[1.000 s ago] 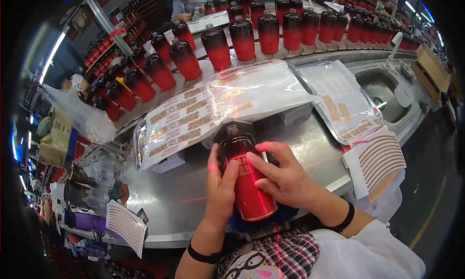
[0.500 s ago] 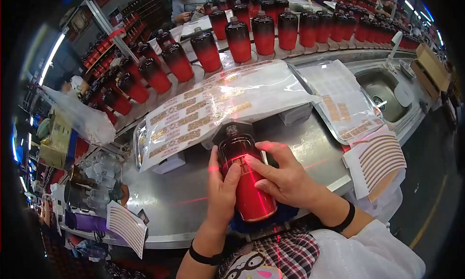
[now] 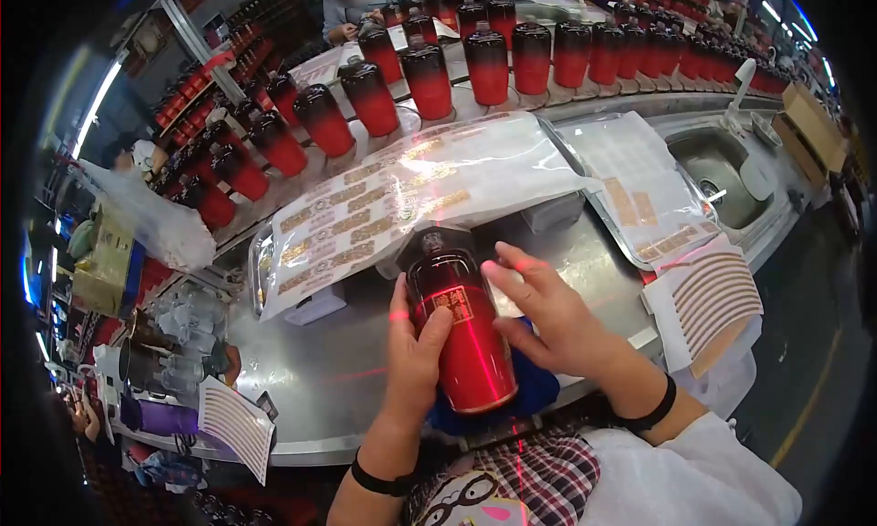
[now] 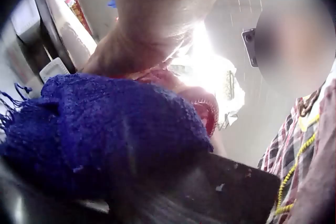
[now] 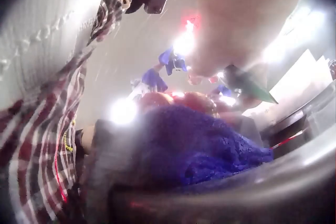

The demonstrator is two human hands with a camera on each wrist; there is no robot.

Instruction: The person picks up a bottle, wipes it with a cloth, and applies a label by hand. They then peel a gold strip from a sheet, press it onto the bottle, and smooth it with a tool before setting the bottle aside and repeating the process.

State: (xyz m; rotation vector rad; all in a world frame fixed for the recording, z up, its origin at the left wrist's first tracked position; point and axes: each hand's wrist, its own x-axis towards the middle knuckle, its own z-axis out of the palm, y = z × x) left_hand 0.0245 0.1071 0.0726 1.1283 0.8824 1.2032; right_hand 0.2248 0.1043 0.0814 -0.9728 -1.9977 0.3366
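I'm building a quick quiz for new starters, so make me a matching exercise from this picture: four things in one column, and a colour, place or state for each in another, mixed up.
Things:
1. Bottle with gold lettering
2. Cloth
3. Left hand
4. Sink

Descriptions:
A. Holding the bottle
B. Grey metal
C. Red, darkening towards the top
D. Blue

Pairs: 1-C, 2-D, 3-A, 4-B

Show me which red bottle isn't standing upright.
The near bottle, lying on blue cloth in the left grip, gold label up; the other bottles stand beyond.
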